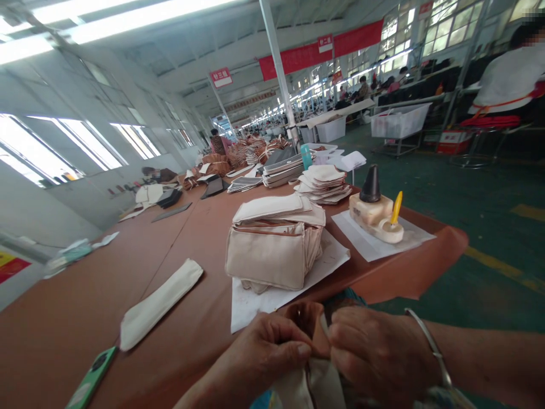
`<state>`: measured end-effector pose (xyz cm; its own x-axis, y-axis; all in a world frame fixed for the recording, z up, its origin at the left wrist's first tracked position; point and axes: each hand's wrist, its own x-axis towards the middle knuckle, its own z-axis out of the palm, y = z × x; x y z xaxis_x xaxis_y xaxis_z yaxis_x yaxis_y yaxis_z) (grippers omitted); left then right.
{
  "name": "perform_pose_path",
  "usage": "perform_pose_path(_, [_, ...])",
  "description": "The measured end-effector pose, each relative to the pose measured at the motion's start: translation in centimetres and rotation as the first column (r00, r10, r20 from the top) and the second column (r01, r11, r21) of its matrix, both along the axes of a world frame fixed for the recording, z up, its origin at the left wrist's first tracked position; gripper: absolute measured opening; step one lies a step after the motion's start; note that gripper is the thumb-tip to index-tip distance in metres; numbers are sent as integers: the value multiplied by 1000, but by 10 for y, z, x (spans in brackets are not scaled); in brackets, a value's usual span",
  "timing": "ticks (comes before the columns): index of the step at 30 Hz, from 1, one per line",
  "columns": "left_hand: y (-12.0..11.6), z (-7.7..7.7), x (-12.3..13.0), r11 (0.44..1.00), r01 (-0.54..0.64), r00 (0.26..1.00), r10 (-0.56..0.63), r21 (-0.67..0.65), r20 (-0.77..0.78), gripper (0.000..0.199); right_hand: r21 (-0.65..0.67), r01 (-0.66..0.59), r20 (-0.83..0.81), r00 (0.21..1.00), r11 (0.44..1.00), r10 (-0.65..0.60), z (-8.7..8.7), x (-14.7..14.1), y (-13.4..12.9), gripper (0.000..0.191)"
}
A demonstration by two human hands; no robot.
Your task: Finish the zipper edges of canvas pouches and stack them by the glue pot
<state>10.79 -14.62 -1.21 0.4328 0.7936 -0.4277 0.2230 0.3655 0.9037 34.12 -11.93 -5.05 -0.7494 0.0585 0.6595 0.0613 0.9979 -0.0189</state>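
A piece of brown and cream leather [321,383] is held low in front of me, at the table's near edge. My left hand [266,352] pinches it between thumb and forefinger. Beside it, my right hand [374,346] has its fingers curled closed around the piece's right side; a bangle circles that wrist. Just beyond my hands, a stack of sewn cream leather pieces [266,258] rests on white paper [242,309]. The lower end of the held piece runs out of the picture.
The brown table [179,329] carries a long cream piece [159,304], a green phone-like object [91,383], a glue holder with a black cone [370,213] and yellow handle, and more leather piles [323,184]. A person in white [508,82] sits at the far right.
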Motion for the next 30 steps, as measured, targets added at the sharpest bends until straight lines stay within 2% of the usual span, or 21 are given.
perform_pose_path(2, [-2,0,-3,999,-14,1000,15,-48,19,40,-76,-10,-62,998,997,6,-2,5,-6,24])
perform_pose_path(4, [-3,0,-5,996,-11,999,15,-87,52,38,-295,-3,-139,990,956,-39,2,8,-7,19])
perform_pose_path(5, [-3,1,-6,995,-4,998,10,-96,63,38,-436,-11,-175,982,900,-73,5,8,-5,17])
perform_pose_path(7, [-2,4,-7,996,12,998,-6,-92,64,37,-666,-54,-192,976,744,-101,12,5,4,17])
perform_pose_path(9, [-2,8,-7,998,36,999,-34,-46,41,37,-790,-128,-160,987,599,0,14,-1,16,23])
perform_pose_path(12, [-2,16,-8,998,57,998,-56,38,-31,38,-874,-257,-152,951,412,270,6,-14,32,35])
perform_pose_path(14, [-3,20,-10,998,49,996,-45,42,-78,40,-899,-308,-183,911,313,369,-3,-21,37,40])
perform_pose_path(19, [-3,28,-15,997,69,986,-63,36,-156,35,-926,-312,-228,910,211,347,-11,-27,38,37])
perform_pose_path(23, [0,31,-12,998,63,980,-59,13,-191,23,-970,-242,-230,927,4,297,-2,-25,36,31])
perform_pose_path(24, [0,31,-11,998,55,977,-50,18,-209,20,-971,-239,-230,928,-6,293,0,-24,35,29])
perform_pose_path(25, [0,32,-10,998,47,973,-39,33,-228,16,-968,-249,-233,927,17,293,2,-24,34,27])
perform_pose_path(28, [-3,31,-6,992,46,958,-11,114,-287,10,-937,-299,-244,931,180,273,0,-24,30,22])
perform_pose_path(29, [-4,30,-5,987,56,949,-6,149,-316,9,-930,-303,-246,934,207,261,-2,-25,28,23])
perform_pose_path(30, [-6,28,-4,979,69,936,3,192,-351,8,-931,-302,-248,936,206,251,-5,-26,26,23])
